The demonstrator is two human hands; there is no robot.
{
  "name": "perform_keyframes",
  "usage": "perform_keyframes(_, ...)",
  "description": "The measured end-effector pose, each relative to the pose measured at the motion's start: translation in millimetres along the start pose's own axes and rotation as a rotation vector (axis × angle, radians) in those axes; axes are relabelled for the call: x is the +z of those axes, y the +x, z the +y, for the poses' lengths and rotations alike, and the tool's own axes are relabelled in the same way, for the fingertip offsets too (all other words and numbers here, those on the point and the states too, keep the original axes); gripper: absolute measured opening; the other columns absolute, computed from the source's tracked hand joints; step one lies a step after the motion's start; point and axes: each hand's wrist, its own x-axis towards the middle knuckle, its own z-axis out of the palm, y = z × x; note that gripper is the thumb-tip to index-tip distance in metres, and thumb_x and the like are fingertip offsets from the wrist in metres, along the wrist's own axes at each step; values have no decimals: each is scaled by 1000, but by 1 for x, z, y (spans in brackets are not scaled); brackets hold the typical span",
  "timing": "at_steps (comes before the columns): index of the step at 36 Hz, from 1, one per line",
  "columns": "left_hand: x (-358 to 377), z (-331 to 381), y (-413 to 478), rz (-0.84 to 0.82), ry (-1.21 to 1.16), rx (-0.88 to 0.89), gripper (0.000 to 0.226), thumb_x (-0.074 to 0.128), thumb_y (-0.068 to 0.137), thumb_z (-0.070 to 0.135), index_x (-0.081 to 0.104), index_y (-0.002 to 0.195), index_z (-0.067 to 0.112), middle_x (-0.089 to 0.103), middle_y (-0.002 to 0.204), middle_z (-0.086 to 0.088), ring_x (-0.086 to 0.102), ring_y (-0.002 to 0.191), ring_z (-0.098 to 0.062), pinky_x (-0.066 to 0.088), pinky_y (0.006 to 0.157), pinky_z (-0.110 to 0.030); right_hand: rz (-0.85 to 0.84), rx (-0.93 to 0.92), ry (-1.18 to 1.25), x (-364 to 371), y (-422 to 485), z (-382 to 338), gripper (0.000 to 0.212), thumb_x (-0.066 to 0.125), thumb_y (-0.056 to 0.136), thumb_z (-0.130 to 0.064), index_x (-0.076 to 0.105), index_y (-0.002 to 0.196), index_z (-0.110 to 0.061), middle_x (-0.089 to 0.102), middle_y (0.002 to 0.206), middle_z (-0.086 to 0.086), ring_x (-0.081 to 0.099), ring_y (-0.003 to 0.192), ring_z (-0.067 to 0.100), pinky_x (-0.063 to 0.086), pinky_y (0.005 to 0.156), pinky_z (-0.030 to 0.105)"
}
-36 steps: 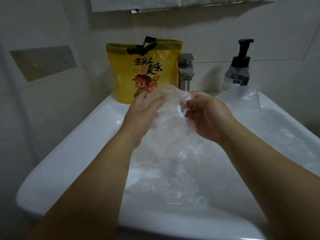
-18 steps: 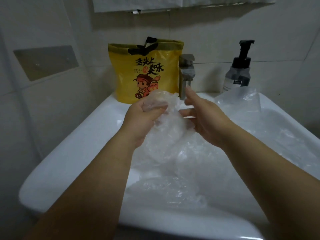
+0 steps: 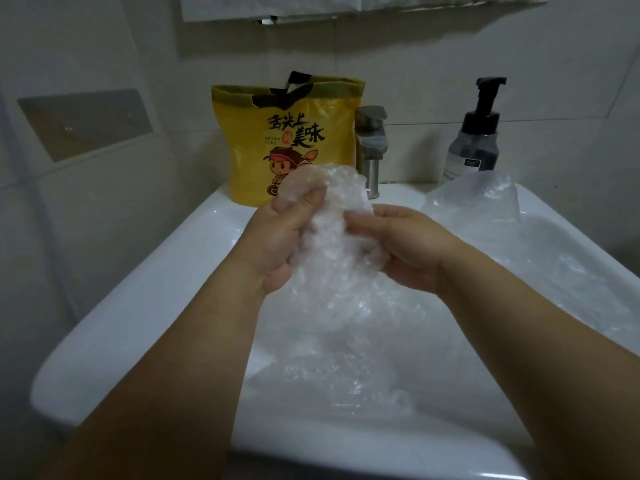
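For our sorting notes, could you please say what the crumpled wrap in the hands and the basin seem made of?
The wrap looks like thin clear plastic film: see-through, crinkled, glinting. The basin looks like glazed white ceramic, smooth and glossy, possibly enamel.

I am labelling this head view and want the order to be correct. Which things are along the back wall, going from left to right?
Grey wall plate → yellow bag → metal tap → pump bottle.

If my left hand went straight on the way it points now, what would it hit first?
Most likely the yellow bag on the back of the sink: the left hand, gripping the clear plastic, points at it. Depth is unclear.
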Motion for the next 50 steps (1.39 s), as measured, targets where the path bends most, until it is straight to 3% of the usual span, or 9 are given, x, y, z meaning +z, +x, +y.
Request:
perform_keyframes(5, -14, -5, 11, 187, 47, -18, 43, 81, 75, 35, 70, 110, 13, 71, 110, -10, 67, 105, -27, 51, 96, -42, 121, -112, 96, -7, 4, -3, 11, 55, 94, -13, 63, 93, -5, 68, 88, 12, 66, 73, 19, 55, 72, 32)
perform_keyframes(9, -22, -5, 15, 352, 7, 4, 24, 79, 78, 30, 72, 97, 16, 73, 107, -8, 66, 106, -28, 47, 102, -48, 160, -166, 196, -5, 4, -5, 19, 52, 96, -15, 62, 106, -3, 70, 105, 14, 69, 94, 25, 57, 84, 35)
perform_keyframes(17, -21, -8, 12, -94, 42, -278, 63, 71, 76, 55, 62, 126, 19, 68, 120, -5, 66, 108, -23, 53, 94, -40, 301, -222, 182, -6, 6, -3, 26, 56, 95, -16, 58, 116, 1, 69, 107, 18, 69, 94, 29, 57, 81, 40)
perform_keyframes(21, -20, -10, 16, 32, -52, -177, 13, 64, 89, 18, 64, 97, 9, 65, 83, -4, 64, 65, -9, 56, 61, -20, 338, -253, 184, -7, 5, -3, 22, 55, 96, -16, 60, 108, 2, 70, 101, 18, 69, 85, 26, 59, 77, 38)
perform_keyframes(26, -31, -6, 21, 193, -153, -105, 18, 66, 88, 23, 65, 105, 16, 64, 100, -3, 55, 85, -14, 50, 62, -14, 410, -261, 169, -9, 5, -5, 35, 57, 95, -24, 57, 110, 7, 64, 106, 30, 65, 81, 31, 58, 80, 45)
perform_keyframes(30, -25, -5, 20, 189, -191, -82, 26, 57, 96, 29, 63, 119, 17, 65, 105, 0, 60, 94, -14, 50, 81, -26, 467, -285, -52, -8, 7, 0, 29, 57, 95, -34, 59, 82, -7, 50, 47, -6, 46, 43, 8, 41, 43, 21)
perform_keyframes(34, -21, -7, 18, 78, -202, -173, 52, 67, 84, 48, 61, 130, 24, 65, 124, -1, 64, 111, -21, 57, 84, -36, 502, -338, -229, -7, 8, 6, 42, 54, 95, -34, 60, 92, 7, 41, 55, -1, 38, 47, 9, 31, 43, 21)
perform_keyframes(38, -13, -11, 16, 169, -58, -144, 17, 62, 94, 26, 65, 105, 13, 66, 84, -1, 59, 68, -9, 42, 59, -20, 488, -342, -225, -4, 7, 7, 27, 51, 98, -29, 61, 79, -12, 55, 68, -3, 57, 57, 6, 42, 45, 17)
perform_keyframes(50, -4, -11, 7, 312, 398, -26, 36, 63, 86, 55, 64, 95, 21, 55, 75, 5, 44, 64, -13, 34, 56, -25, 586, -300, 168, -7, 5, -3, 22, 50, 98, -25, 54, 77, -19, 45, 51, -4, 37, 42, 9, 28, 41, 21)
